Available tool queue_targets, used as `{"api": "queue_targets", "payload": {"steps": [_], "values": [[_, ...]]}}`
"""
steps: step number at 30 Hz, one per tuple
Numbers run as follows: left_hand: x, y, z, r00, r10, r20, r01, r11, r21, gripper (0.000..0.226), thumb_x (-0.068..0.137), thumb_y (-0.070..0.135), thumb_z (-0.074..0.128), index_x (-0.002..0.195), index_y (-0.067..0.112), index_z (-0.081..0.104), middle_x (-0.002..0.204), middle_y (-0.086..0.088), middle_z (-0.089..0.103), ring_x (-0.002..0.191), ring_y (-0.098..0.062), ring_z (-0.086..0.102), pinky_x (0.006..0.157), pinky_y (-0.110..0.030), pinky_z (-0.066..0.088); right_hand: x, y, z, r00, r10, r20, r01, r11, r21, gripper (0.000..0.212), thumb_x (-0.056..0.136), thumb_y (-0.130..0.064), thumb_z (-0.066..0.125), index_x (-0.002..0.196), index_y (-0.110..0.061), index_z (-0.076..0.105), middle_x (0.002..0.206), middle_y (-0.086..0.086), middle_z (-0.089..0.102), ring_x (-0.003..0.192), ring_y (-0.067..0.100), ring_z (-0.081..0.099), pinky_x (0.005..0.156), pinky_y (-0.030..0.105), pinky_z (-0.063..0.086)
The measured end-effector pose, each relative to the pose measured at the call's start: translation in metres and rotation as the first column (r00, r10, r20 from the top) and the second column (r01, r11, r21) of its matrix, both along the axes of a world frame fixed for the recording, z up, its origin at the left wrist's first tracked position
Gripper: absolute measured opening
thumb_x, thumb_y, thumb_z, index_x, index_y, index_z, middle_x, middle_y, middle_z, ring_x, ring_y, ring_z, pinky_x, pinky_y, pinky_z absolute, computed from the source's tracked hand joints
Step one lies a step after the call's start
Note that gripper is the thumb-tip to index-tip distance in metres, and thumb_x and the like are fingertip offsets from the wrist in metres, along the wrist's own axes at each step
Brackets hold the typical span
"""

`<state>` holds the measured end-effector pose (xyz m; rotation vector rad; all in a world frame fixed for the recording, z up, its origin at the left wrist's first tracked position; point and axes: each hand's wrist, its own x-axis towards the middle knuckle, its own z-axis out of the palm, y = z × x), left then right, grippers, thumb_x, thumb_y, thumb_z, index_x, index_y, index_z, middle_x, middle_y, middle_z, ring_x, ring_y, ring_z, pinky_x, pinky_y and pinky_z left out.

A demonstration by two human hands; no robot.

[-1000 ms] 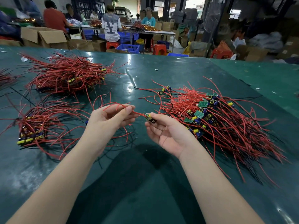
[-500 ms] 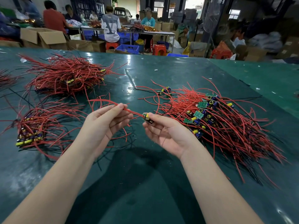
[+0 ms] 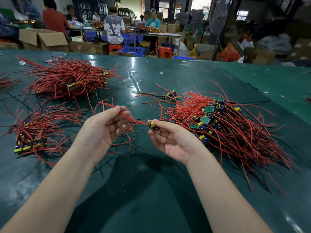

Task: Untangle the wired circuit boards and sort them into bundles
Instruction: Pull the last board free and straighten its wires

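**One wired board held between two hands over the table**

Grip, right hand [image 3: 170, 140]: palm up, thumb and forefinger pinched on a small board [image 3: 153, 125] with a yellow part; other fingers loosely curled beneath.

Grip, left hand [image 3: 104, 126]: thumb and fingertips closed on the red wires [image 3: 134, 121] that run from that board; the wire ends arc up and left past the fingers.

Position: board and wires held in the air above the table [image 3: 151, 190], near centre, between the piles.

Right pile [image 3: 227, 132]: large loose tangle of red and black wires with green boards, blue and yellow parts showing; lies just right of the right hand.

Stray boards [image 3: 170, 95]: a few small ones with wires, just beyond the right pile's left edge.

Near-left bundle [image 3: 32, 132]: wires fanned right, boards stacked at its near-left end.

Far-left bundle [image 3: 67, 79]: bigger heap of red wires, some yellow parts visible.

Far background: people seated at other tables, cardboard boxes [image 3: 43, 39], blue crates [image 3: 133, 51], red stools [image 3: 165, 52].
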<state>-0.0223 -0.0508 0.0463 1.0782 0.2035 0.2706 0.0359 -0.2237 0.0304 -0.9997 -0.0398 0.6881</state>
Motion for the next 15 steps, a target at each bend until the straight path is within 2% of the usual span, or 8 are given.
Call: {"api": "queue_targets", "payload": {"steps": [5,8,11,15], "values": [[0.0012,-0.0011,-0.0019,0.996,0.008,0.085,-0.008,1.000,-0.002,0.025,0.098,0.026,0.048,0.092,0.015,0.069,0.090,0.001,0.075,0.082,-0.009,0.071,0.061,-0.015,0.055,0.0011,-0.0007,0.0003,0.998,-0.045,-0.040,0.045,0.999,0.010,0.018,0.080,-0.009,0.069,0.063,-0.010,0.075,0.066,0.006,0.068,0.060,0.014,0.068,0.055,0.022,0.056],[0.0006,-0.0006,-0.0018,0.987,0.074,0.142,-0.071,0.997,-0.027,0.017,0.096,0.016,0.052,0.097,0.014,0.069,0.093,0.000,0.075,0.085,-0.011,0.072,0.061,-0.015,0.054,0.0034,-0.0025,-0.0007,0.995,-0.079,-0.065,0.080,0.996,0.026,0.007,0.083,-0.008,0.068,0.076,-0.007,0.070,0.067,0.007,0.068,0.060,0.014,0.068,0.055,0.022,0.057],[0.0002,-0.0004,-0.0020,0.982,0.105,0.157,-0.101,0.994,-0.035,0.016,0.095,0.014,0.053,0.098,0.013,0.068,0.092,0.000,0.075,0.085,-0.011,0.072,0.060,-0.015,0.054,0.0040,-0.0031,-0.0006,0.993,-0.081,-0.082,0.084,0.996,0.034,0.005,0.082,-0.008,0.068,0.078,-0.006,0.070,0.068,0.008,0.068,0.060,0.015,0.068,0.056,0.022,0.057],[-0.0006,-0.0023,-0.0034,0.974,0.104,0.204,-0.121,0.990,0.074,0.018,0.096,0.016,0.052,0.098,0.013,0.069,0.091,0.000,0.075,0.084,-0.013,0.072,0.063,-0.017,0.055,0.0054,-0.0050,0.0002,0.991,-0.098,-0.091,0.103,0.993,0.049,0.006,0.082,-0.007,0.068,0.077,-0.006,0.069,0.066,0.008,0.068,0.059,0.015,0.068,0.056,0.022,0.057]]}}
